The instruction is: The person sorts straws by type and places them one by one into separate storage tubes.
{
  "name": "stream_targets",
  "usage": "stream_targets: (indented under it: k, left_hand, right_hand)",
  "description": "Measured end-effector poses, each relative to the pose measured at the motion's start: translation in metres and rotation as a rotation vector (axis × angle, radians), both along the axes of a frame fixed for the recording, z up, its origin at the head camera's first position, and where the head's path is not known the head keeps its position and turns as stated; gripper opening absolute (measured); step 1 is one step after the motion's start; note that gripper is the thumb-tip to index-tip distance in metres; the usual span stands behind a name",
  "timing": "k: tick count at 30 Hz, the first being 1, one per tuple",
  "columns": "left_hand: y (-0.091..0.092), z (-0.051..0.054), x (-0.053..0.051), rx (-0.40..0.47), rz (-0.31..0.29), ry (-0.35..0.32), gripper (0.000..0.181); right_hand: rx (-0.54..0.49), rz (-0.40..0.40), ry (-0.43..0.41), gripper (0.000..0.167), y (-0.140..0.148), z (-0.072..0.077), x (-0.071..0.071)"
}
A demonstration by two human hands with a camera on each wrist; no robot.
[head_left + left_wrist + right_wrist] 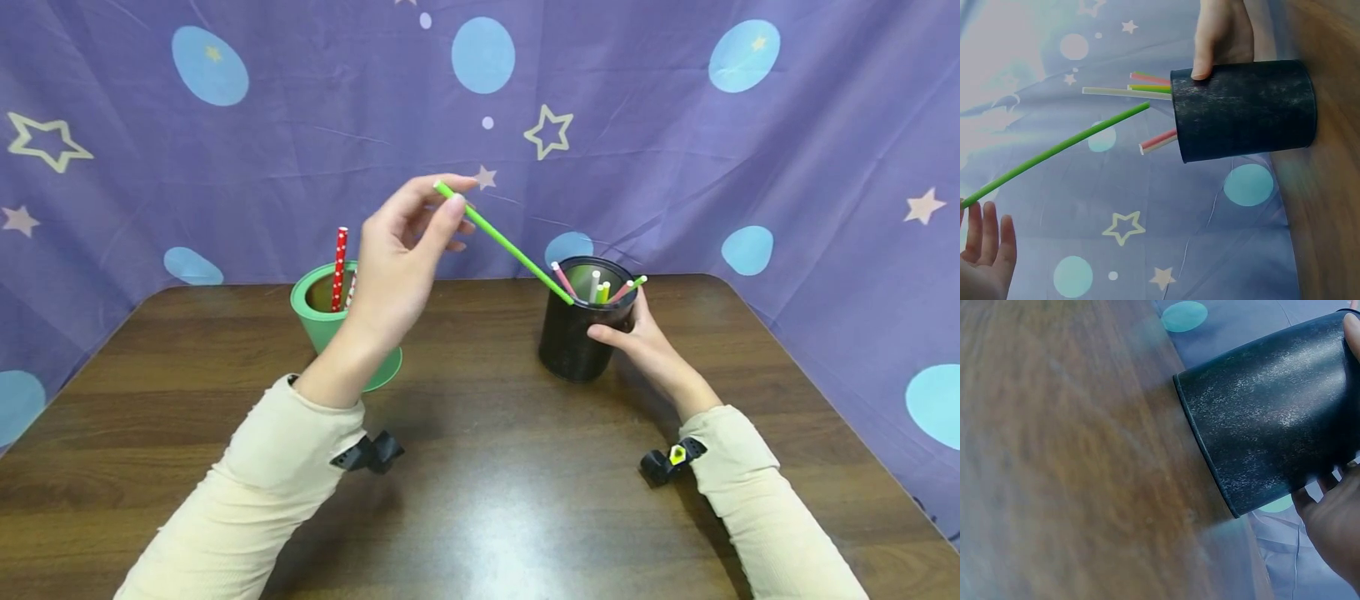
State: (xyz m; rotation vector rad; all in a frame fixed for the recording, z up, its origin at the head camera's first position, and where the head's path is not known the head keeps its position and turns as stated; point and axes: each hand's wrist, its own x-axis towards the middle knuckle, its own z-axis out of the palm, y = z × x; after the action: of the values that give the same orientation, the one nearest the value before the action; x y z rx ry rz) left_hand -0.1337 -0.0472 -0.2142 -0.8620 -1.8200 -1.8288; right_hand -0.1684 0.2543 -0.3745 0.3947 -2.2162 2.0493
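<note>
My left hand (397, 258) pinches a plain green straw (506, 244) near its upper end, between thumb and fingers. The straw slants down to the right; in the left wrist view its lower tip stands just clear of the mouth of a black cylindrical cup (1244, 112). Around the far right side of that cup, my right hand (648, 346) grips it, thumb near the rim. Several pink, white, yellow and green straws (603, 292) lean inside it. Behind my left wrist, a green cup (321, 329) holds red straws with white dots (340, 271); my forearm partly hides it.
A brown wooden table (480, 467) lies under both cups. A purple curtain (645, 167) with stars and blue dots hangs directly behind the table's back edge. A round green piece (386, 371) shows on the table beside my left wrist.
</note>
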Motion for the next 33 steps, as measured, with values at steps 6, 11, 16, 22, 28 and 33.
stream_targets:
  k: [6,11,16,22,28,33]
  left_hand:
    - [0.003,-0.003,-0.002,0.063,0.001,0.039,0.021]
    - [0.009,-0.012,-0.002,0.064,-0.041,0.015,0.019]
    - [0.017,-0.019,0.000,-0.001,-0.061,0.039,0.019]
    - [0.029,-0.029,0.002,-0.145,-0.063,0.091,0.019]
    - [0.039,-0.036,0.002,-0.256,-0.057,0.068,0.020]
    - [0.042,-0.041,0.000,-0.301,-0.044,0.030,0.020]
  right_hand:
    - [0.008,0.000,-0.007,0.079,0.000,0.000,0.000]
    - [0.026,0.002,-0.005,0.078,0.000,0.000,0.000]
    - [0.020,0.004,-0.003,0.079,0.000,0.000,0.000]
    - [0.012,0.005,-0.009,0.081,-0.001,0.000,0.000]
    - [0.030,-0.008,-0.023,0.083,0.000,0.001,0.001]
    - [0.038,-0.003,-0.018,0.083,-0.001,0.002,0.001]
